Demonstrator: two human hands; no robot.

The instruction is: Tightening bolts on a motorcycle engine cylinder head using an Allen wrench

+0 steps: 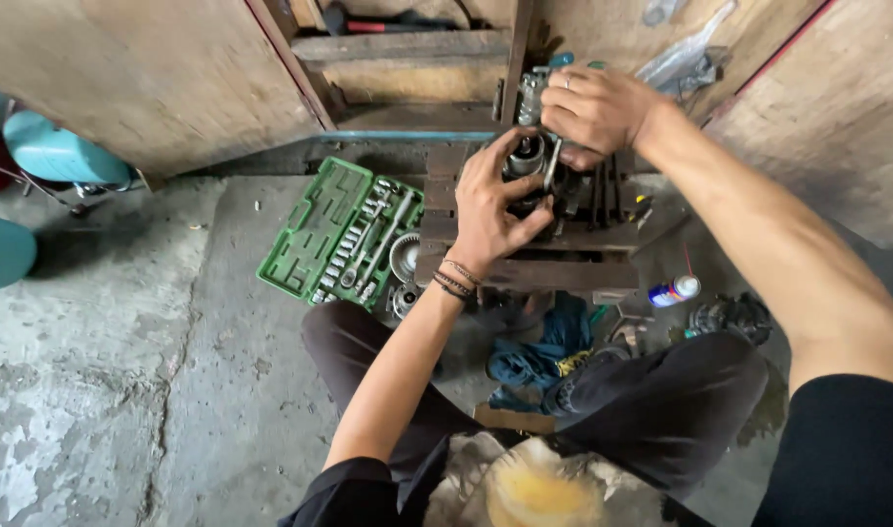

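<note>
From the head view, we curled our left hand (pixel 490 210) around a metal part (pixel 527 158) on a dark wooden stand (pixel 525 268), fingers wrapped close. Our right hand (pixel 595 109) pinched a slim metal tool (pixel 552 164) above it, grip closed. A green socket case (pixel 334 232) lay open on the floor beside the stand.

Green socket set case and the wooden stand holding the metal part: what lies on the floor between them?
In the head view, round metal gear-like parts lie between the green socket set case and the wooden stand; a smaller one sits just below.
</note>
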